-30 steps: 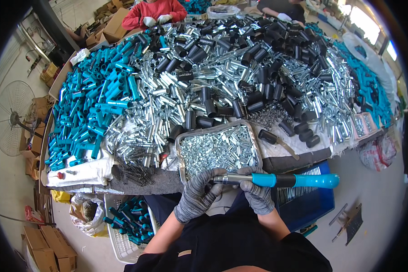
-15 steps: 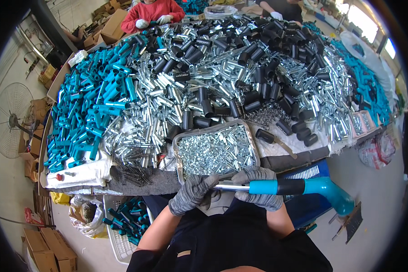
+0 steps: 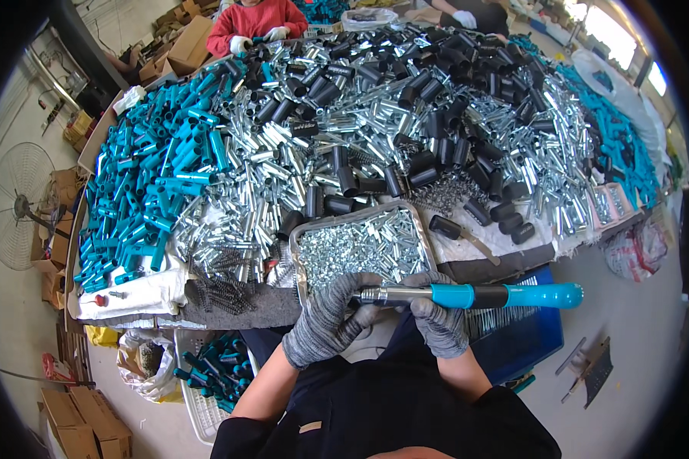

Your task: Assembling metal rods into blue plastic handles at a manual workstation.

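Level in front of my body lies a screwdriver-like tool (image 3: 488,296) with a teal-and-black handle and a shiny metal shaft. My left hand (image 3: 325,321), in a grey knit glove, is closed around the shaft's end, hiding its tip. Also gloved in grey, my right hand (image 3: 440,325) grips the handle's teal front part, its thumb and fingers wrapped round it. The handle's teal rear end sticks out to the right. Just beyond both hands, a tray (image 3: 429,237) of small metal parts sits at the table's near edge.
Heaped on the table are teal tubes (image 3: 149,168), metal rods and tubes (image 3: 275,164), and black sleeves (image 3: 344,180). A white basket (image 3: 199,398) of teal-and-black handles stands lower left; a blue crate (image 3: 540,329) lower right. Two people work across the table.
The tool has turned: its rear end, bent downward before, now appears nearly in line with the shaft. My right hand has shifted its grip, its fingers now coming from below.
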Demonstrator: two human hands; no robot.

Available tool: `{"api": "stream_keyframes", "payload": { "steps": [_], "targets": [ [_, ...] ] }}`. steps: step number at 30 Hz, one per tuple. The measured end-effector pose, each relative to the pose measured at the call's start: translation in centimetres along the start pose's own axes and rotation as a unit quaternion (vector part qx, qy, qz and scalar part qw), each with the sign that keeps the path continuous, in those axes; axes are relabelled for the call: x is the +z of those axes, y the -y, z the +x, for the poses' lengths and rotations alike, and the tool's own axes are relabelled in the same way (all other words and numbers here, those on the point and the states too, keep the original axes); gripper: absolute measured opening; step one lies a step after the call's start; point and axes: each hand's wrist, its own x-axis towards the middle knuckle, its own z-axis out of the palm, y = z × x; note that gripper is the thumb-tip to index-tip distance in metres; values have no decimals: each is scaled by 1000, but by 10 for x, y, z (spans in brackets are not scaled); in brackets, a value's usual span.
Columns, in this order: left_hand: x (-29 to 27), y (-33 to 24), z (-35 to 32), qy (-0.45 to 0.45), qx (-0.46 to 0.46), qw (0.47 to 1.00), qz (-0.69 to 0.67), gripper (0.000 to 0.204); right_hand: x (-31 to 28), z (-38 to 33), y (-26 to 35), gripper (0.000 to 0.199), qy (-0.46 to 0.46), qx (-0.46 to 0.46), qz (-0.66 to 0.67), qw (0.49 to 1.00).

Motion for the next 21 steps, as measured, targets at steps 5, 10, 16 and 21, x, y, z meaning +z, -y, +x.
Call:
{"api": "stream_keyframes", "payload": {
  "steps": [5, 10, 16, 21],
  "targets": [
    [-3, 4, 4, -7, 50, 994, 92, 33, 4, 1, 6, 47, -27, 71, 83, 994],
    [4, 7, 3, -65, 51, 988, 128, 23, 4, -2, 0, 46, -60, 98, 103, 988],
    [-8, 15, 8, -44, -263, 957, -111, 46, -7, 16, 16, 42, 100, -158, -329, 926],
    [-15, 4, 11, -4, -106, 994, -37, 38, -2, 17, 11, 42, 52, -43, -97, 993]
  ]
}}
